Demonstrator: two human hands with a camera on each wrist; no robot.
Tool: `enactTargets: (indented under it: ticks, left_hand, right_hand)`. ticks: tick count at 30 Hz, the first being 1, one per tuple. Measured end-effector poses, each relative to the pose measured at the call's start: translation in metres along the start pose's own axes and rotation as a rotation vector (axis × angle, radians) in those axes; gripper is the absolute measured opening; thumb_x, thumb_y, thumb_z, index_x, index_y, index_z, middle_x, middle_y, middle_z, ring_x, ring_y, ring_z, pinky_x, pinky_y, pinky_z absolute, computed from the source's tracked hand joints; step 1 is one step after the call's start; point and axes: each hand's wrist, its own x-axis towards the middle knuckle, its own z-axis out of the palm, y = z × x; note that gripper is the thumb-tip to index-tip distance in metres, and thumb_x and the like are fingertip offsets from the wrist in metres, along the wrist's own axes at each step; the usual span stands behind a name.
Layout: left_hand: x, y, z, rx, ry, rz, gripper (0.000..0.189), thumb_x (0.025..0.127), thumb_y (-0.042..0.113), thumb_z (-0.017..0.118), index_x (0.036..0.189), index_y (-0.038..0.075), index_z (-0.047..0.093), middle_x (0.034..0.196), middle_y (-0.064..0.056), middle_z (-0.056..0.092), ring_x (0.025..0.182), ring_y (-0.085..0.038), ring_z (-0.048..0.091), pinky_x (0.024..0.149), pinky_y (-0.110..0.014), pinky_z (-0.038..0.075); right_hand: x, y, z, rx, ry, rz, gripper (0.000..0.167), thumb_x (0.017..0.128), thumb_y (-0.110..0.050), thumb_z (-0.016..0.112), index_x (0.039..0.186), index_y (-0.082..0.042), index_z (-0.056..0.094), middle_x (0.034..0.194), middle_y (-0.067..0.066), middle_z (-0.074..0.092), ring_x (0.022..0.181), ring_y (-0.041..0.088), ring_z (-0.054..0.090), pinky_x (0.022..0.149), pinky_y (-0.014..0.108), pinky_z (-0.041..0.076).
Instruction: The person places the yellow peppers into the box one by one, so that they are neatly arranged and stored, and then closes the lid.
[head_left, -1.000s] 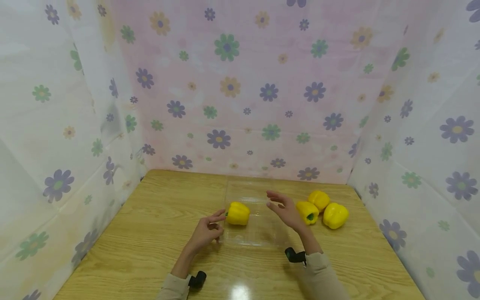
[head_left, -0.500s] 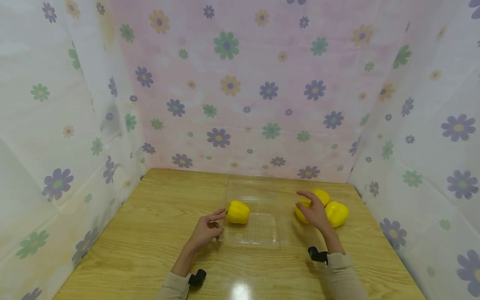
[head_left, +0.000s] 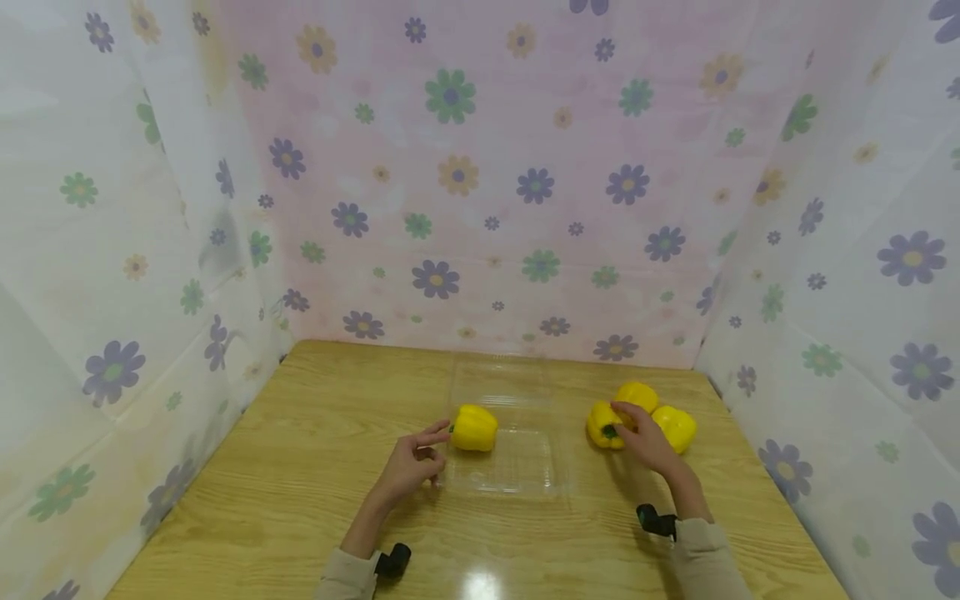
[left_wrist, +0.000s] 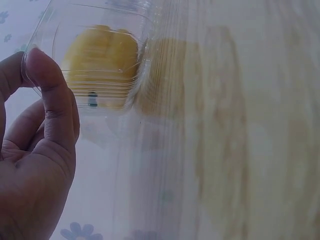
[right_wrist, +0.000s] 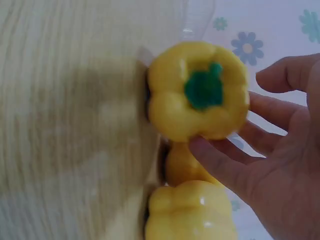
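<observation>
A yellow bell pepper (head_left: 475,428) lies in the left part of a clear plastic clamshell container (head_left: 525,460), whose lid is folded back. My left hand (head_left: 411,463) pinches the container's left rim between thumb and finger, as the left wrist view shows. Over on the right, my right hand (head_left: 651,442) is at another yellow bell pepper (right_wrist: 170,95) with a green stem. One fingertip appears to touch that pepper's side, and other fingers reach behind it. The thumb stands apart from its surface in the right wrist view.
Two more yellow bell peppers, one at the back (head_left: 637,395) and one at the right (head_left: 677,428), lie close to the one by my right hand. Flower-printed curtains (head_left: 480,208) enclose the wooden table (head_left: 337,408) behind and at both sides.
My right hand has moved right from over the container to the group of peppers. The nearest pepper has shifted slightly left and turned. My left hand stays at the rim.
</observation>
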Motion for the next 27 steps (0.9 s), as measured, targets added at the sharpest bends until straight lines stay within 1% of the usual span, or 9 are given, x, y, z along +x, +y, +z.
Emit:
enactTargets:
  ticks: [4, 6, 8, 13, 18, 21, 24, 26, 27]
  left_hand:
    - [-0.001, -0.002, -0.001, 0.0, -0.002, 0.007, 0.05, 0.091, -0.009, 0.058, 0.141, -0.01, 0.053, 0.163, -0.016, 0.034, 0.077, -0.014, 0.055, 0.055, -0.025, 0.054]
    - [-0.001, -0.002, -0.001, 0.001, -0.004, 0.007, 0.05, 0.091, -0.01, 0.058, 0.141, -0.011, 0.053, 0.163, -0.017, 0.033, 0.077, -0.014, 0.055, 0.055, -0.025, 0.054]
    - [-0.002, -0.002, 0.0, -0.002, -0.005, 0.003, 0.05, 0.091, -0.01, 0.058, 0.141, -0.011, 0.053, 0.164, -0.017, 0.033, 0.077, -0.014, 0.054, 0.055, -0.025, 0.054]
    - [-0.002, -0.001, 0.001, -0.005, -0.002, -0.005, 0.05, 0.091, -0.01, 0.059, 0.141, -0.011, 0.053, 0.164, -0.017, 0.033, 0.077, -0.015, 0.052, 0.054, -0.025, 0.053]
    - [0.0, -0.001, 0.0, -0.006, 0.0, -0.017, 0.049, 0.092, -0.009, 0.058, 0.141, -0.01, 0.054, 0.165, -0.015, 0.032, 0.077, -0.015, 0.052, 0.055, -0.024, 0.054]
    - [0.001, 0.0, -0.001, -0.013, -0.003, -0.02, 0.049, 0.093, -0.009, 0.057, 0.142, -0.01, 0.053, 0.165, -0.015, 0.032, 0.076, -0.014, 0.053, 0.055, -0.025, 0.054]
    - [0.0, 0.001, -0.001, -0.023, -0.003, -0.023, 0.049, 0.093, -0.01, 0.057, 0.142, -0.01, 0.053, 0.165, -0.016, 0.031, 0.075, -0.014, 0.053, 0.055, -0.025, 0.054]
    - [0.0, 0.002, -0.001, -0.022, -0.001, -0.022, 0.049, 0.093, -0.009, 0.057, 0.142, -0.01, 0.053, 0.165, -0.016, 0.031, 0.074, -0.014, 0.052, 0.055, -0.025, 0.054]
    - [0.0, 0.002, -0.001, -0.023, 0.001, -0.021, 0.048, 0.093, -0.009, 0.058, 0.142, -0.01, 0.053, 0.165, -0.016, 0.031, 0.074, -0.013, 0.052, 0.056, -0.025, 0.054]
  right_hand:
    - [-0.001, -0.002, -0.004, -0.032, -0.022, -0.021, 0.045, 0.101, 0.0, 0.056, 0.14, 0.02, 0.045, 0.138, 0.041, 0.048, 0.125, 0.056, 0.051, 0.1, 0.062, 0.047]
    - [-0.001, -0.001, -0.005, -0.043, -0.017, -0.008, 0.047, 0.1, -0.002, 0.061, 0.139, 0.019, 0.047, 0.135, 0.04, 0.052, 0.119, 0.054, 0.056, 0.097, 0.059, 0.05]
    - [-0.001, 0.0, -0.005, -0.043, -0.021, 0.006, 0.05, 0.099, -0.004, 0.063, 0.139, 0.02, 0.046, 0.135, 0.041, 0.052, 0.118, 0.053, 0.057, 0.097, 0.059, 0.051]
    - [0.001, 0.005, -0.002, -0.016, -0.046, 0.035, 0.064, 0.101, -0.013, 0.063, 0.147, 0.021, 0.034, 0.146, 0.043, 0.04, 0.129, 0.057, 0.047, 0.106, 0.064, 0.042]
    - [0.005, 0.01, -0.001, 0.018, -0.072, 0.08, 0.074, 0.103, -0.026, 0.062, 0.154, 0.013, 0.027, 0.155, 0.039, 0.032, 0.139, 0.055, 0.036, 0.112, 0.066, 0.033]
    - [0.006, 0.013, 0.001, 0.053, -0.089, 0.093, 0.074, 0.103, -0.029, 0.062, 0.156, 0.01, 0.027, 0.157, 0.037, 0.03, 0.142, 0.053, 0.034, 0.114, 0.066, 0.032]
    - [0.006, 0.017, 0.003, 0.118, -0.112, 0.074, 0.069, 0.104, -0.025, 0.06, 0.156, 0.009, 0.029, 0.158, 0.035, 0.03, 0.143, 0.053, 0.032, 0.114, 0.065, 0.031]
    - [0.007, 0.019, 0.004, 0.166, -0.123, 0.052, 0.065, 0.104, -0.022, 0.059, 0.155, 0.009, 0.031, 0.159, 0.034, 0.03, 0.144, 0.051, 0.032, 0.116, 0.059, 0.033]
    - [0.008, 0.02, 0.005, 0.188, -0.13, 0.042, 0.064, 0.104, -0.02, 0.059, 0.155, 0.009, 0.032, 0.159, 0.033, 0.03, 0.144, 0.051, 0.032, 0.116, 0.052, 0.036]
